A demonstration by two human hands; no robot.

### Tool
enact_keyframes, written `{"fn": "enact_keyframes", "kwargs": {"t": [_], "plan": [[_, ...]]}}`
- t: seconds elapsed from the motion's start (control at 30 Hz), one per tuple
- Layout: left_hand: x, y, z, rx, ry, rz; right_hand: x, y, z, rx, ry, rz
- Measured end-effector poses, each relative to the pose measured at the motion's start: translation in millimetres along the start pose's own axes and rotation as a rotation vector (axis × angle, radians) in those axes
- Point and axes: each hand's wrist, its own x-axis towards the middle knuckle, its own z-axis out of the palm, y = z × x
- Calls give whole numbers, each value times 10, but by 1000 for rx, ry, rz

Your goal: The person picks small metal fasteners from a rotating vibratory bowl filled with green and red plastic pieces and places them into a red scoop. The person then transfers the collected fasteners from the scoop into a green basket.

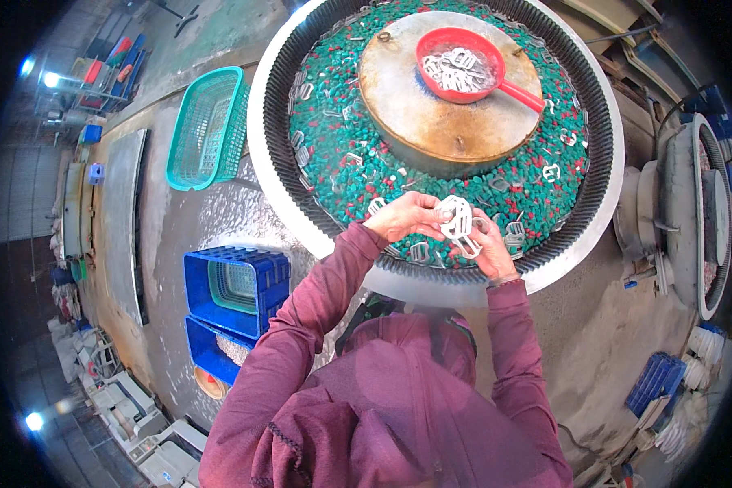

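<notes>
Centrally, the left hand is closed in a pinch on a bunch of pale buckle-shaped frames; the right hand, fingers partly curled, holds the bunch's opposite edge. The bunch lies between the two hands, its long axis sloping from upper left to lower right, above the near side of a round vat holding green and red chips. Beyond, straight ahead on the vat's central lid, sits a red pan of similar pieces, its handle nearer the right hand
</notes>
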Motion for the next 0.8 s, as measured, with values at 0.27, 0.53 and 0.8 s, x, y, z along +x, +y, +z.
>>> {"fn": "enact_keyframes", "kwargs": {"t": [0.27,0.53,0.8], "plan": [[110,-164,-7,139,82,0,-60,-139,111,271,72,-59],[-36,182,-271,-158,-113,144,69,-603,118,-145,43,-21],[1034,1717,-506,552,297,609,1588,-1678,372,-377,10,-440]]}}
